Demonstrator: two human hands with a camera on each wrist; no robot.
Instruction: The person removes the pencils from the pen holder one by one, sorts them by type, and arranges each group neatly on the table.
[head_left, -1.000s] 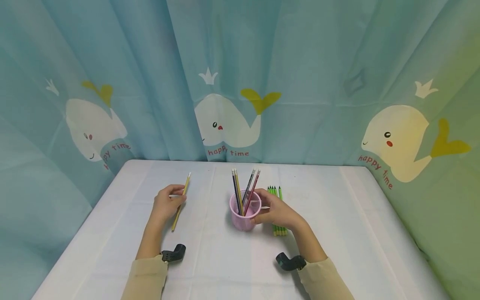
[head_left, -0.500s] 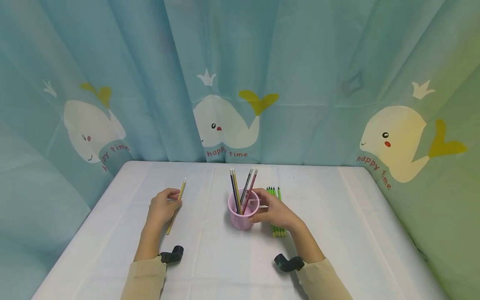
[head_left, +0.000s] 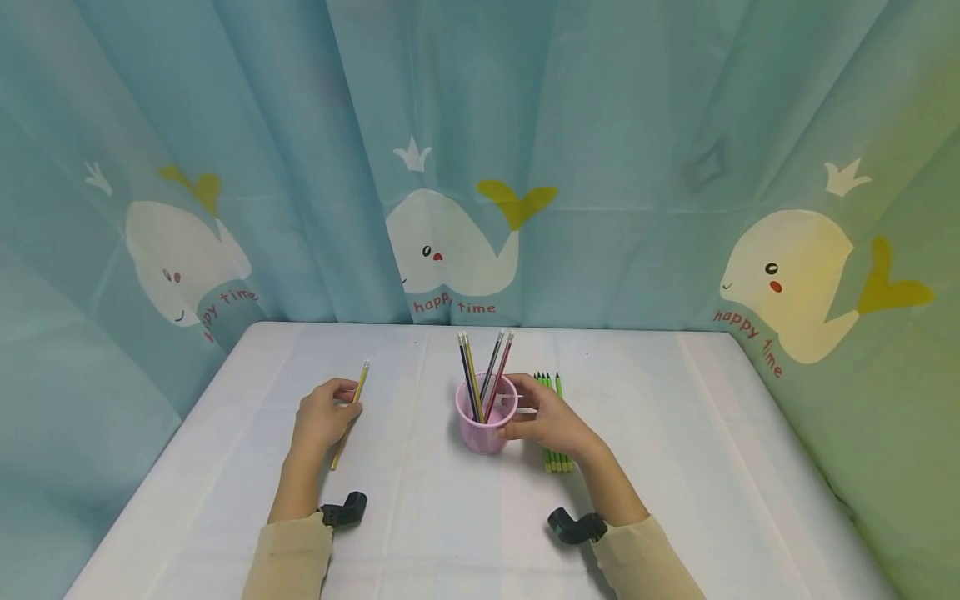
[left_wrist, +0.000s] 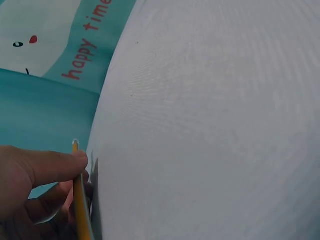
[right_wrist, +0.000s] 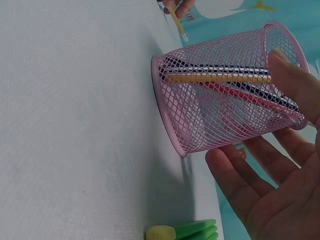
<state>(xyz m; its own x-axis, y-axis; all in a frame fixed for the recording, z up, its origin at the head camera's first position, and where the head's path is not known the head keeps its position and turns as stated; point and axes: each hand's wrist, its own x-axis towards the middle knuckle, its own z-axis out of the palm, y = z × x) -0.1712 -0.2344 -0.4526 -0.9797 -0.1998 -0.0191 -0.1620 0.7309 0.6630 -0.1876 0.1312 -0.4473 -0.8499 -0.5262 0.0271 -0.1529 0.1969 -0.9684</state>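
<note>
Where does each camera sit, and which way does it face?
Head: on the head, facing forward and down over the white-covered table; left hand, right hand, beige sleeves show.
Left wrist: worn there, facing the table and slim yellow pencil; left hand shows.
Right wrist: worn there, facing the pink mesh cup; both hands show.
Head and right wrist share the cup and green pencils.

1. Free lane: table surface [head_left: 420, 500] between the yellow pencil [head_left: 360, 382] in the left hand [head_left: 321, 417] and the pink mesh cup [head_left: 483, 437].
2. Obstruction: the right hand [head_left: 557, 423] blocks the cup's right side; cup pencils [head_left: 504, 358] project above the rim.
3. Obstruction: green pencils [head_left: 557, 461] lie just beside the cup.
4. Free lane: tabletop right of the right forearm.
5. Rear limit: curtain [head_left: 630, 167].
</note>
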